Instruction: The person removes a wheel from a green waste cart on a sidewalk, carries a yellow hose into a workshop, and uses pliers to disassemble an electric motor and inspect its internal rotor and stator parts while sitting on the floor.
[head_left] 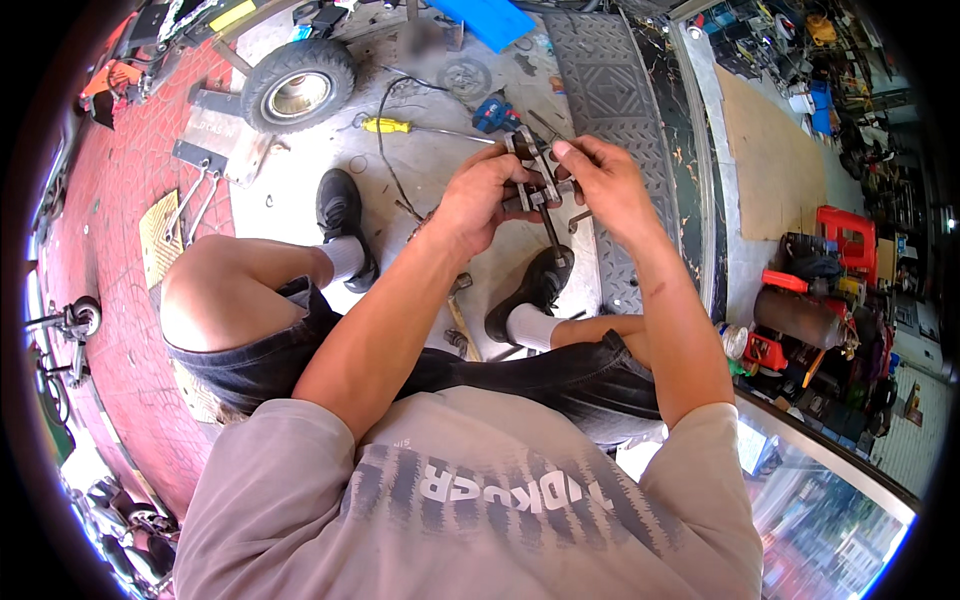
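My left hand [478, 198] is closed around a metal two-bar bracket [527, 165] with a long bolt [553, 232] pointing down towards my shoe. My right hand [608, 185] is closed too, its thumb and finger pinching a thin metal rod [545, 125] at the bracket's right side. The fingers partly hide where rod and bracket meet. Just beyond the hands lies a blue-and-red tool [494, 115]. A screwdriver with a yellow handle [386, 125] rests on the floor, its shaft reaching towards my left hand.
A tyred wheel [300, 92] lies at the far left beside a metal plate [228, 140]. Two wrenches [205, 200] lie left of my knee. A hammer [462, 318] is between my legs. To the right run a tread-plate ramp [620, 110] and red tools [848, 240].
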